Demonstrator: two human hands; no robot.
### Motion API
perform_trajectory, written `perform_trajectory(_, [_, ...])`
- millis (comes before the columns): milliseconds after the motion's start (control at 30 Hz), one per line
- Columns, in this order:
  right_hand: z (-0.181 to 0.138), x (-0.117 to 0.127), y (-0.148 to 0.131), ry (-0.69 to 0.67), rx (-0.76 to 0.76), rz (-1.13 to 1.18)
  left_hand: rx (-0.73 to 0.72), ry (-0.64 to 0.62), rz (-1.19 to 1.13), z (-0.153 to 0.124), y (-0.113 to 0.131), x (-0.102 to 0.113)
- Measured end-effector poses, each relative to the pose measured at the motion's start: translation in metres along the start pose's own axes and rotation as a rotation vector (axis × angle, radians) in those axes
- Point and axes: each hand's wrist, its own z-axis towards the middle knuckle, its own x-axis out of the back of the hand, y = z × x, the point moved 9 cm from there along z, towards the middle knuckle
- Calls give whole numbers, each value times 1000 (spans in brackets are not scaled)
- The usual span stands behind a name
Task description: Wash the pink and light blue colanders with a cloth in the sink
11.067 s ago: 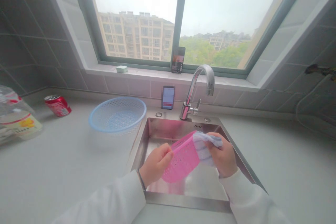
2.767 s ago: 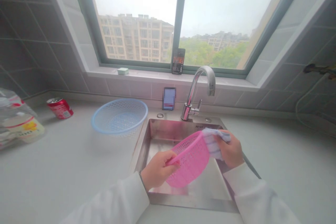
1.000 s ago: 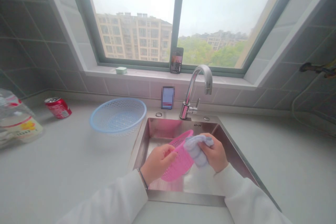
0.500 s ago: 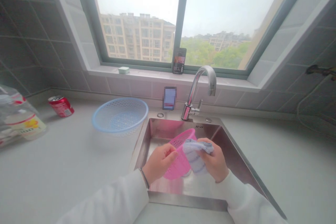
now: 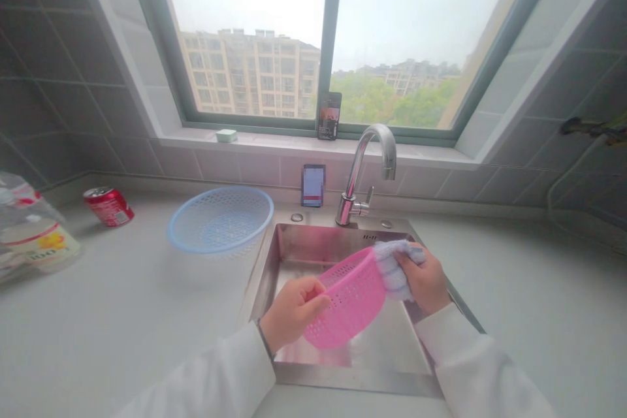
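A pink perforated plastic basket (image 5: 353,300) is held tilted over the steel sink (image 5: 392,353). My left hand (image 5: 294,310) is closed on its near left rim, thumb on top. My right hand (image 5: 426,277) grips a white cloth with bluish stripes (image 5: 394,264). The cloth touches the basket's right end and covers part of the rim there. The fingers of my right hand are partly hidden behind the cloth.
Behind the sink stands a chrome faucet (image 5: 365,170). To the left are a blue basket (image 5: 220,219), a red can (image 5: 108,206) and plastic bottles (image 5: 36,235). One phone (image 5: 313,185) leans on the wall, another phone (image 5: 329,116) on the sill beside a green box (image 5: 226,136).
My right hand has moved right with the cloth, from in front of the basket to its right end. More of the pink basket's side now shows. My left hand keeps its hold.
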Motion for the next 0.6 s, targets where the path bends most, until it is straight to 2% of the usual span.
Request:
perform_trajectory(167, [-10,-7,-18,-29,100,-69,-81,-116,91,0,9,-8])
perform_trajectory(367, [-14,4,-39,-58,211,-40,-146,-185,218,-4,24,-12])
perform_trajectory(500, [-28,-2,-60,-86,309,5,-73,-91,278,-2,16,-8])
perform_trajectory(600, [-44,-23,-76,-223,394,41,-30,-17,328,0,9,-2])
